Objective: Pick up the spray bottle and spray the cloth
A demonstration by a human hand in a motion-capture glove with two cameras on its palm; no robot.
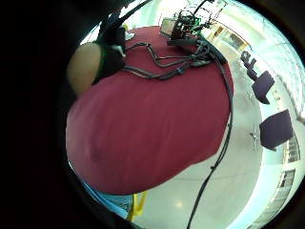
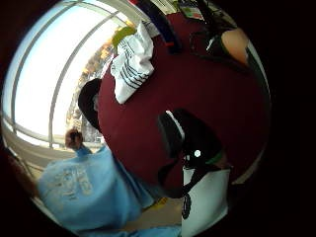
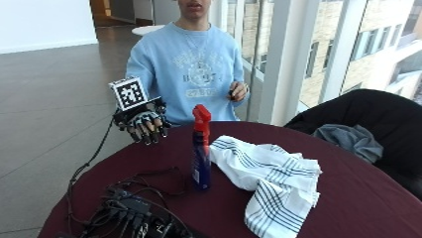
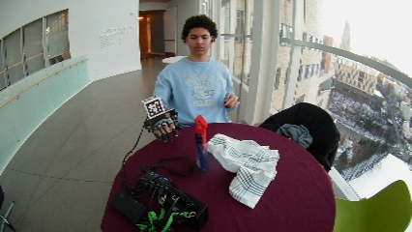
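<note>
Gloved right hand (image 3: 141, 124) is hovering above the near edge of the round maroon-covered table (image 3: 356, 198), fingers hanging relaxed and slightly spread, gripping nothing. From the outside view, the tall blue spray bottle with the red trigger top (image 3: 200, 151) is standing upright, long axis vertical, well apart from that hand, further in toward the table's middle and off toward the person's left. The white cloth with dark stripes (image 3: 267, 176) is lying crumpled just beside the bottle, on its far side from the glove. The bare hand is sitting up by the chest, so the gloved one looks nearer. Wide view's showing the same layout. In the thumb-side palm view, the cloth (image 2: 131, 61) is lying on the maroon top.
</note>
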